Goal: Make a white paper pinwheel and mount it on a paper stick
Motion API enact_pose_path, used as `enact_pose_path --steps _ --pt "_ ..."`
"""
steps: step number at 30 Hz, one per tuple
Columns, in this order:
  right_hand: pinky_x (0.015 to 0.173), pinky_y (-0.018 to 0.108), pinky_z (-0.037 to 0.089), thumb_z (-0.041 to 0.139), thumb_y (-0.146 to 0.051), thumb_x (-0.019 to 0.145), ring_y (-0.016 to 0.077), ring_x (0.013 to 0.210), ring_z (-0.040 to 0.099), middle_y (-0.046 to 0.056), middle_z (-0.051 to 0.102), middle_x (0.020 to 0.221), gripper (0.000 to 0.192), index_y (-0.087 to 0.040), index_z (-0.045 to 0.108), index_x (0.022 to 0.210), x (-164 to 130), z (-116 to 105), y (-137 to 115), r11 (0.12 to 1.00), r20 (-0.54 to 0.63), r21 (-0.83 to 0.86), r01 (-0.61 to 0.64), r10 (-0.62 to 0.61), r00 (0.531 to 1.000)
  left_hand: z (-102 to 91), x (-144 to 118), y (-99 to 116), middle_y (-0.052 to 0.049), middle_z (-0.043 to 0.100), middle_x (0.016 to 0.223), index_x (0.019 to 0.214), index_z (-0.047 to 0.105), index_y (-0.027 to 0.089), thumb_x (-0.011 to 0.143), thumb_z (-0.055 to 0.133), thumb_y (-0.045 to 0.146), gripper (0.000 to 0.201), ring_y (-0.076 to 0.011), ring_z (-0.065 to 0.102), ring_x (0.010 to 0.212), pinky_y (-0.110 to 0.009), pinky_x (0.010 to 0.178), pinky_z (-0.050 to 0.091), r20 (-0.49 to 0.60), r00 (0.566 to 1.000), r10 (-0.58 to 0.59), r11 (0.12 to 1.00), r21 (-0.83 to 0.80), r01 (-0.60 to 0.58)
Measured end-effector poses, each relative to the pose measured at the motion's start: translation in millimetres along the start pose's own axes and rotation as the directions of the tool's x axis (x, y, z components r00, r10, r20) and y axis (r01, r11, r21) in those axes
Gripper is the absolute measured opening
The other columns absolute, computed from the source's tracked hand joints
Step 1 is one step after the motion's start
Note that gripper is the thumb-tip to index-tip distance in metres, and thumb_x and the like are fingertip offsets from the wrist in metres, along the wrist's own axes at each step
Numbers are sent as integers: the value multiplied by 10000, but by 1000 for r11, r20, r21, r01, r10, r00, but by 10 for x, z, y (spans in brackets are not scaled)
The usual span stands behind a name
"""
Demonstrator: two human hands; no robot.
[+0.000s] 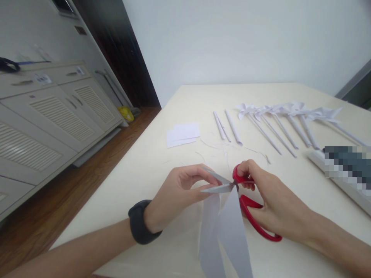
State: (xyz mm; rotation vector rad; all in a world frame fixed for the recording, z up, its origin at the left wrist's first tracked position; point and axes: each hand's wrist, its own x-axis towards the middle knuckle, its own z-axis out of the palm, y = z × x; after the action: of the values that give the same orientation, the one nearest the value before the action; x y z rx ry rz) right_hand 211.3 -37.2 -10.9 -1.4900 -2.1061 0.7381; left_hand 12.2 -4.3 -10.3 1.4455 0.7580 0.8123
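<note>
My right hand (279, 202) holds a pair of red-handled scissors (256, 226), with thumb and fingers through the loops. The scissor blades stand apart and point left at my left fingertips. Thumb and fingers of my left hand (181, 185) are pinched together at the top of a white sheet of paper (234, 227). Slit into pointed flaps, this sheet hangs down below the scissors. One blade passes in front of my left fingertips. What exactly lies between the blades is hard to make out. A black band (140, 222) is on my left wrist.
Several white paper pinwheels (292, 110) on rolled sticks lie at the back right. Left of them are rolled paper tubes (233, 127), then flat paper pieces (184, 133). Thin wires (213, 146) are scattered mid-table. A pixelated object (348, 164) lies at the right edge.
</note>
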Motion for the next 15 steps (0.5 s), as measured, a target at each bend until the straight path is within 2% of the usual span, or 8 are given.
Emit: enact_pose_path --steps 4,8,15 --pt "655 336 423 553 -205 678 161 669 480 -14 519 810 265 -247 366 860 3 39 -17 1000 3 -7 5 -5 1000 3 10 5 -20 591 781 712 627 157 735 631 169 26 -137 542 749 -256 680 423 -25 1000 -3 999 -37 2" --pt "668 342 424 541 -187 665 172 691 501 -7 531 830 269 -248 373 866 2 51 -18 1000 -4 -11 -8 8 1000 8 19 1 -16 589 765 693 632 153 724 642 157 33 -129 534 726 -248 671 410 -27 999 -17 997 -80 15" --pt "630 314 426 547 -178 660 169 682 504 -10 530 836 287 -252 374 876 -34 68 7 996 -14 -78 -37 36 999 39 0 -1 -10 597 745 728 628 136 741 630 158 26 -112 543 722 -213 667 404 0 986 -169 959 -233 164"
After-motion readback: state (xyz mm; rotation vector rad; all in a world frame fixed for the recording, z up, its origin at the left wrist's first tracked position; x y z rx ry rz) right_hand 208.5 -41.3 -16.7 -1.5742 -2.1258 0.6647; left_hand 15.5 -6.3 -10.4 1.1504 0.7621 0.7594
